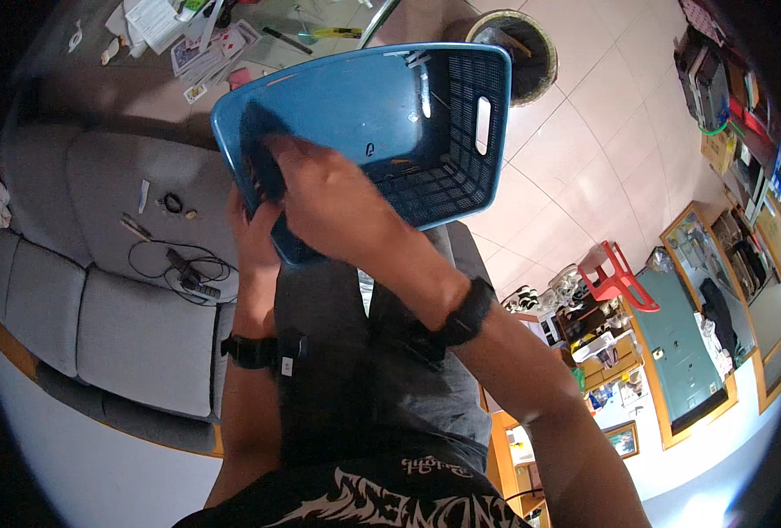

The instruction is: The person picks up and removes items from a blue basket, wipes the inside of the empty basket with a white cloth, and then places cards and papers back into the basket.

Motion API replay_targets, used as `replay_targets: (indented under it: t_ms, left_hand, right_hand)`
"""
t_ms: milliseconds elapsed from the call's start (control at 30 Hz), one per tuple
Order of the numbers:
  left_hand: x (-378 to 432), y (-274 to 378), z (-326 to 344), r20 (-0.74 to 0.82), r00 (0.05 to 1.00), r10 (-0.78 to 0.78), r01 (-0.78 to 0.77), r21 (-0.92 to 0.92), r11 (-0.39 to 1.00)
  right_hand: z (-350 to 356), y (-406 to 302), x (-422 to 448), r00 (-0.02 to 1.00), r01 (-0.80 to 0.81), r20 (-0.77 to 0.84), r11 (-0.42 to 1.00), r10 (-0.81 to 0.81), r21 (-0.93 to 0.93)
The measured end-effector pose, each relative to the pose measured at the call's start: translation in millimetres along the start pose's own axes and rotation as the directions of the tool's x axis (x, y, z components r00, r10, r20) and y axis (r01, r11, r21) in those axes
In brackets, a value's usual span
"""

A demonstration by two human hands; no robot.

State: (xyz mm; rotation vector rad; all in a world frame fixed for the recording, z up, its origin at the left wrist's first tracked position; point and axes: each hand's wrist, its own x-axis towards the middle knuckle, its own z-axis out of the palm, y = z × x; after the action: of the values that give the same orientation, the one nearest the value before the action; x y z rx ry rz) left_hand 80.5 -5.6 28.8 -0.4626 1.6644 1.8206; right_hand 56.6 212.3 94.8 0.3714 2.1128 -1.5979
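Observation:
A blue plastic basket with mesh walls and a slotted handle is tilted above my lap, its open side facing me. My left hand grips its near left edge, the fingers partly hidden behind the wall. Inside the left end of the basket is my right hand, blurred, with its fingertips in shadow; whether it holds anything is not visible. A small dark loop and a few thin bits lie in the basket. Both wrists wear black bands.
To the left is a grey sofa with a coiled black cable. A glass table beyond bears playing cards and papers. A round bin stands behind the basket's right end. A red plastic stool and shoes are farther right.

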Motion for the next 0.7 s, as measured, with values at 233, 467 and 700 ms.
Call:
replay_targets:
  t_ms: [233, 467, 700]
  left_hand:
    - [11, 19, 15, -0.077, 0.997, -0.006, 0.005, -0.012, 1.000]
    - [5, 42, 19, -0.061, 0.998, -0.013, 0.025, 0.203, 0.979]
    - [1, 27, 7, -0.009, 0.990, 0.144, -0.134, 0.308, 0.942]
  right_hand:
    - [27, 20, -14, 0.989, -0.081, -0.110, 0.986, 0.098, 0.144]
    - [19, 0, -38, 0.977, -0.177, -0.111, 0.982, 0.183, 0.062]
    - [29, 32, -25, 0.984, -0.174, 0.067, 0.977, 0.166, 0.122]
